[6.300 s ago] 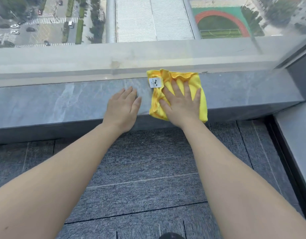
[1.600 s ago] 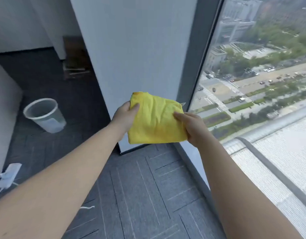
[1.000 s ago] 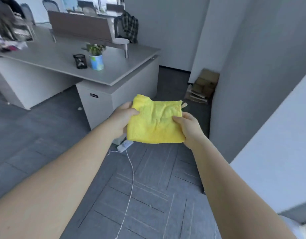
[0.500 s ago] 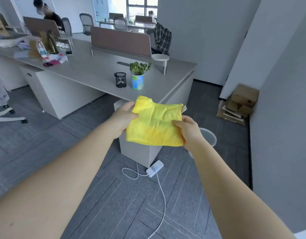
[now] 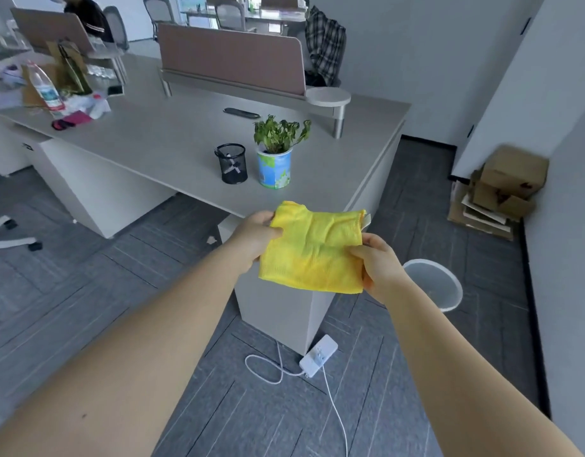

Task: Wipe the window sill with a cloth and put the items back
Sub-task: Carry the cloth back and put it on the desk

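Note:
A folded yellow cloth [image 5: 312,250] hangs in the air between both hands, in front of a desk corner. My left hand [image 5: 253,237] pinches its upper left edge. My right hand [image 5: 378,267] grips its right edge. On the grey desk [image 5: 172,140] behind the cloth stand a black mesh pen cup [image 5: 231,163] and a small potted plant [image 5: 276,151] in a blue and green pot, side by side near the desk's near corner. The window sill is out of view.
A translucent waste bin [image 5: 434,285] stands on the carpet right of the desk. A white power strip [image 5: 318,356] with its cord lies on the floor below the cloth. Cardboard boxes [image 5: 500,191] are stacked by the right wall. A water bottle [image 5: 47,89] and clutter sit far left.
The view has swung from the window sill round to the office desk. Both hands lifted the cloth off the sill and hold it spread; the desk, plant and pen cup are closer now.

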Motion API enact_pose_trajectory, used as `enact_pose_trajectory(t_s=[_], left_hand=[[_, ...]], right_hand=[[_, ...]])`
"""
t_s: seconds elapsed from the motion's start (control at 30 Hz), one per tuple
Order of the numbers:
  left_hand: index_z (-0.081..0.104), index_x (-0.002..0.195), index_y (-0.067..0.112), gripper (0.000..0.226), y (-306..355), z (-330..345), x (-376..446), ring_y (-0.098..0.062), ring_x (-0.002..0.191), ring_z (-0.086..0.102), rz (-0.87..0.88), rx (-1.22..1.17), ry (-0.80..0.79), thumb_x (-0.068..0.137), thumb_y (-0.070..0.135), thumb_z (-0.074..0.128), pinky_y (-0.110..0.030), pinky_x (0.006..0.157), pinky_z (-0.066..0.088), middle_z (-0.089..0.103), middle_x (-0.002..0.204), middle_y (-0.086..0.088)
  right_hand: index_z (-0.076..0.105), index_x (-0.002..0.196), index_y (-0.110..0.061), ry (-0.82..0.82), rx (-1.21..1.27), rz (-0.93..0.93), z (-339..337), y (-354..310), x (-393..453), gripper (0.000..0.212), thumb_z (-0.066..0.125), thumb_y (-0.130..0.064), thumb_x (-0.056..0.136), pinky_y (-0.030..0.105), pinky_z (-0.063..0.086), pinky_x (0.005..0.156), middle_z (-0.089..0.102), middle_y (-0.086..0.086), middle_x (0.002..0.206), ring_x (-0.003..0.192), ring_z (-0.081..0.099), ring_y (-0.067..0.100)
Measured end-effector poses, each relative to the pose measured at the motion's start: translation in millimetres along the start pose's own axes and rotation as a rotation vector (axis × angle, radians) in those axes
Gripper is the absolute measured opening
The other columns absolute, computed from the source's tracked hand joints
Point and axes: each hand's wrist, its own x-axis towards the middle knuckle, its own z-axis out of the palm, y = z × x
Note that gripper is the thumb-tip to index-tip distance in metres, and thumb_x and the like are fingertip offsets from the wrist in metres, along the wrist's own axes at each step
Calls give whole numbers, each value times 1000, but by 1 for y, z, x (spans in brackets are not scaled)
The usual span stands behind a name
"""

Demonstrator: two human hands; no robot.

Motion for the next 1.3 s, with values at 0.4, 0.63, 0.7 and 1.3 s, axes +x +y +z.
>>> enact_pose_trajectory(t_s=[0.4,0.63,0.7,1.3], left_hand=[[43,129,13,43,-29,-24,255,-20,95,48,-27,226,-215,88,1,43,-29,67,41,54,119,-14],[41,131,10,46,-46,-21,335,-21,105,48,2,311,-281,87,-2,44,-29,87,37,51,118,-9],[41,131,10,46,-50,-18,344,-26,115,50,8,341,-286,87,-1,45,-33,92,40,53,124,-11],[56,114,5,38,-64,-94,331,-30,119,52,78,304,121,82,22,62,-44,104,39,59,125,-15]], right_hand=[[54,107,-21,344,-22,98,72,25,201,30,44,-1,87,45,50,87,56,16,122,108,55,35],[56,110,-21,488,-124,110,90,31,267,35,43,1,86,42,49,87,56,9,107,97,54,27],[54,123,-15,515,-233,109,90,33,278,41,44,1,86,36,48,82,56,8,109,96,52,24],[45,130,-3,450,-712,-269,173,13,290,56,67,-13,79,29,24,107,43,17,137,130,36,31]])
